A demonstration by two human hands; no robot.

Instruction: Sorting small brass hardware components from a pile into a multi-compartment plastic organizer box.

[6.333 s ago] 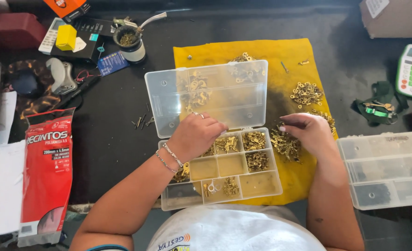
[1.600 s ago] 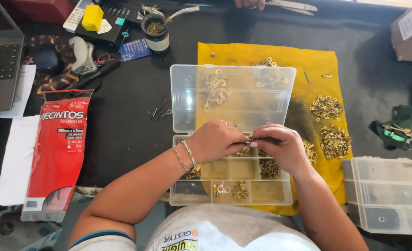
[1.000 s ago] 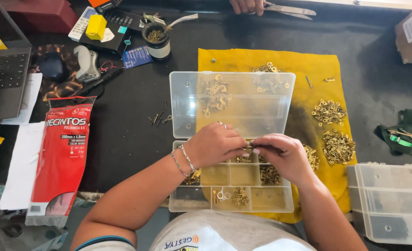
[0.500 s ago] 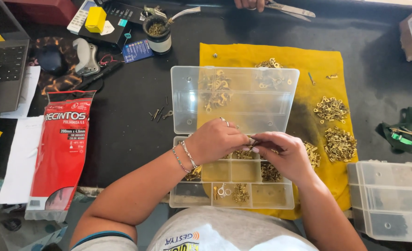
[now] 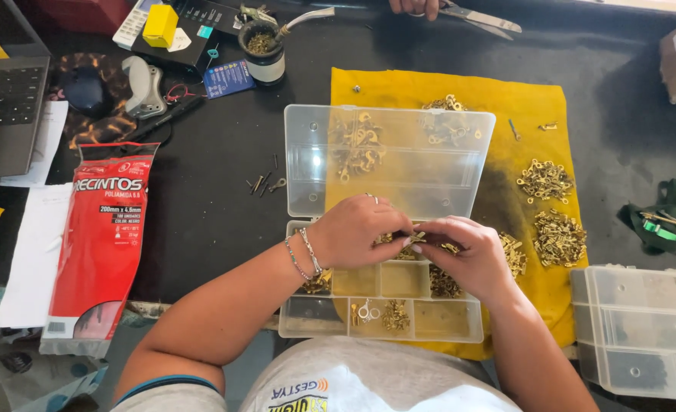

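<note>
While both hands met over the clear compartment box (image 5: 383, 305), the left hand (image 5: 357, 229) curled its fingers narrow around a few small brass fittings (image 5: 416, 239), and the right hand (image 5: 464, 255) pinched the same cluster from the other side, fingertips touching. The fittings hung just above the upper row of compartments, close to the hinge of the open lid (image 5: 395, 160), which lay flat on the yellow cloth (image 5: 521, 107).

More brass pieces sat in heaps on the cloth to the right (image 5: 559, 236), and a second clear box (image 5: 643, 328) stood near the table edge. A red packet (image 5: 101, 236) lay well apart on the left, with a small cup (image 5: 263, 49) of bits at the far side of the dark table (image 5: 216, 214). Another person's hand (image 5: 414, 6) and scissors (image 5: 483, 17) showed at the top edge.

Doing this well seemed to call for keeping the pinch low over one compartment, so a dropped piece would land inside and not skip to a neighbour. Separating tangled pieces with the fingertips, not by shaking, looked wiser, and like kinds belonged together.
</note>
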